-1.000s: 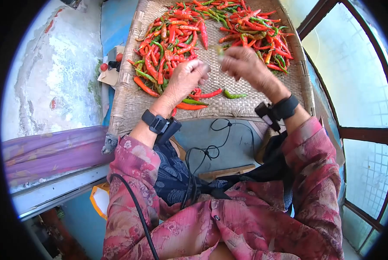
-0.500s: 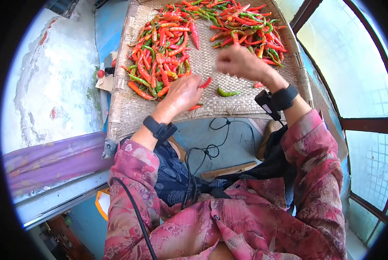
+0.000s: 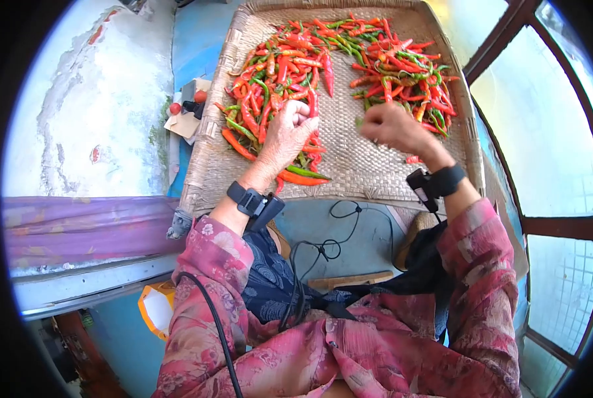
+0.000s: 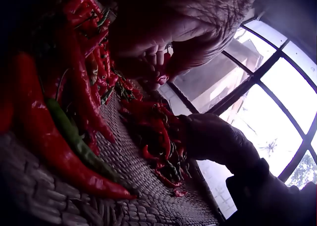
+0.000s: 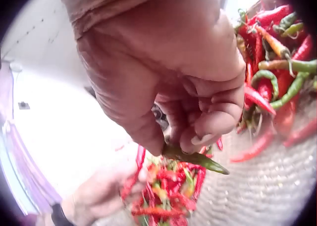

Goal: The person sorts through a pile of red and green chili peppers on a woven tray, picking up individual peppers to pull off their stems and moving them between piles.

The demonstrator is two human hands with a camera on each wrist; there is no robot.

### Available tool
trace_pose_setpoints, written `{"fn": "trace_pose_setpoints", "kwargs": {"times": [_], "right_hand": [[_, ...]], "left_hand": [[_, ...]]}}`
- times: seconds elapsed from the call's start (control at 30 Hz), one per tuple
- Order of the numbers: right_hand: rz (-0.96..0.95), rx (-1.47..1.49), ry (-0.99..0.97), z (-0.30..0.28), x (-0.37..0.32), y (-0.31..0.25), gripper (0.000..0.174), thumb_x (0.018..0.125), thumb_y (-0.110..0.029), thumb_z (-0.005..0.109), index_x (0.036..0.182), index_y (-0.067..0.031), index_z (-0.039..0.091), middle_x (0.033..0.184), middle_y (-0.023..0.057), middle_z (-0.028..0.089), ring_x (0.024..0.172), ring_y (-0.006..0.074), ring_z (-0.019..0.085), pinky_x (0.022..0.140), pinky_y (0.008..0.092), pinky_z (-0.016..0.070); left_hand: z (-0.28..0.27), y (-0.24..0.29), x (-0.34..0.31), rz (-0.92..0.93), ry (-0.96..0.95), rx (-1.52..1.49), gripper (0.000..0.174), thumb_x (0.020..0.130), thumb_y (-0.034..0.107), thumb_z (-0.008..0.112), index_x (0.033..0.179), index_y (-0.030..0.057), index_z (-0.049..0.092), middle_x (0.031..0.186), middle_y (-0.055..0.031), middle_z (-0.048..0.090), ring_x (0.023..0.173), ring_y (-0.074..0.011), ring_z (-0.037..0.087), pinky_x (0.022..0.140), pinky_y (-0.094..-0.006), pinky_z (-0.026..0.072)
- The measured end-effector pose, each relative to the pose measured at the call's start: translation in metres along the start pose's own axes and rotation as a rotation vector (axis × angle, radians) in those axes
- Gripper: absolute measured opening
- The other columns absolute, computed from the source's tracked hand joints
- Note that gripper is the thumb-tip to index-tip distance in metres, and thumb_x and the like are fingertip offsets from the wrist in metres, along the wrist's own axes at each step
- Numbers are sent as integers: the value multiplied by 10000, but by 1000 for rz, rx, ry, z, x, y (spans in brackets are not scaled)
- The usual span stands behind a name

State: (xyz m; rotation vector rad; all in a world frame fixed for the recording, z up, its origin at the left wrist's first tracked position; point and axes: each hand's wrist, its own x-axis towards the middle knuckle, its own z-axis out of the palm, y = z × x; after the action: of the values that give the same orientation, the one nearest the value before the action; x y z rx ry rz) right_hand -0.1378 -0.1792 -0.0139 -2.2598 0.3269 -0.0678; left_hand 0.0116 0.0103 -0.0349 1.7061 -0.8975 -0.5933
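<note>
The left hand (image 3: 284, 140) is over the front of the left chili pile (image 3: 251, 113), fingers curled. A small red chili end (image 4: 162, 79) shows between thumb and fingers of the left hand (image 4: 183, 30) in the left wrist view; the rest of that chili is hard to make out. Right of it, the right hand (image 3: 397, 130) hovers above the woven tray (image 3: 356, 169), just below the right pile (image 3: 409, 73). In the right wrist view, the thumb and fingers of the right hand (image 5: 163, 72) pinch a green chili (image 5: 198, 159), its tip pointing right.
A long orange-red chili (image 3: 303, 180) and a green one (image 3: 307, 172) lie near the tray's front edge. Black cable (image 3: 323, 249) trails below the tray. A wall (image 3: 97, 99) stands at left, a framed window (image 3: 561, 139) at right.
The green chili that lay alone on the tray is now pinched in the right hand. The left hand has moved forward to the left pile. The head view has shifted slightly.
</note>
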Motion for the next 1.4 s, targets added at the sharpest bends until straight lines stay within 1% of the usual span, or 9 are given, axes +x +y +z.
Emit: {"fn": "trace_pose_setpoints", "kwargs": {"times": [0.17,0.43,0.63,0.87,0.97,1.1,1.27,1.37,1.4], "right_hand": [[23,1362,461,-46,7,19,140,944,-195,520,938,-61,561,740,-13,561,590,56,477,523,213,419],[102,648,22,25,-7,-22,320,900,-326,607,845,-10,622,649,-8,530,570,77,510,507,232,443],[105,546,83,7,-1,-15,231,900,-252,598,862,-25,618,647,-11,546,559,61,521,460,215,437],[35,1213,338,-61,10,25,169,923,-218,577,870,-58,565,719,-5,556,601,72,517,507,200,431],[-69,1613,708,-61,14,29,165,937,-187,553,901,-26,561,753,35,603,632,89,564,545,210,478],[95,1558,301,-49,13,41,127,909,-141,578,930,-16,583,754,32,603,624,78,558,534,203,473],[133,798,164,-7,-1,-11,217,886,-235,598,926,-24,625,706,11,586,576,72,513,488,211,439],[75,454,-11,14,-6,-21,253,854,-236,630,940,2,640,766,56,637,651,108,582,576,262,496],[39,361,-52,24,-6,-20,271,842,-234,641,960,10,643,797,77,657,683,133,612,614,289,514]], "left_hand": [[6,-13,4,25,15,11,247,797,100,654,981,3,520,815,-49,605,746,-116,594,679,-268,493],[32,6,-9,-33,-194,-120,162,867,44,613,991,21,511,850,1,586,752,-63,566,677,-223,483],[6,21,-5,21,-166,129,116,889,138,585,891,22,584,716,-11,603,674,-71,573,593,-239,466],[-27,4,-14,56,-468,459,168,757,186,668,820,40,614,713,-88,634,669,-222,623,639,-329,489],[-18,-1,-31,246,-551,831,212,719,178,694,884,77,608,848,-90,605,854,-284,601,729,-379,464],[-19,-1,-36,376,-573,899,223,708,174,693,885,78,599,844,-86,561,886,-287,580,736,-388,453],[-15,2,-32,473,-612,811,243,707,177,686,878,52,566,837,-110,562,872,-308,575,737,-406,453],[-13,8,-23,302,-318,787,224,751,170,653,860,3,552,843,-177,591,797,-373,569,712,-441,453],[-13,18,-18,274,-195,777,229,792,189,659,903,3,585,773,-129,603,704,-285,597,648,-384,466]]}}
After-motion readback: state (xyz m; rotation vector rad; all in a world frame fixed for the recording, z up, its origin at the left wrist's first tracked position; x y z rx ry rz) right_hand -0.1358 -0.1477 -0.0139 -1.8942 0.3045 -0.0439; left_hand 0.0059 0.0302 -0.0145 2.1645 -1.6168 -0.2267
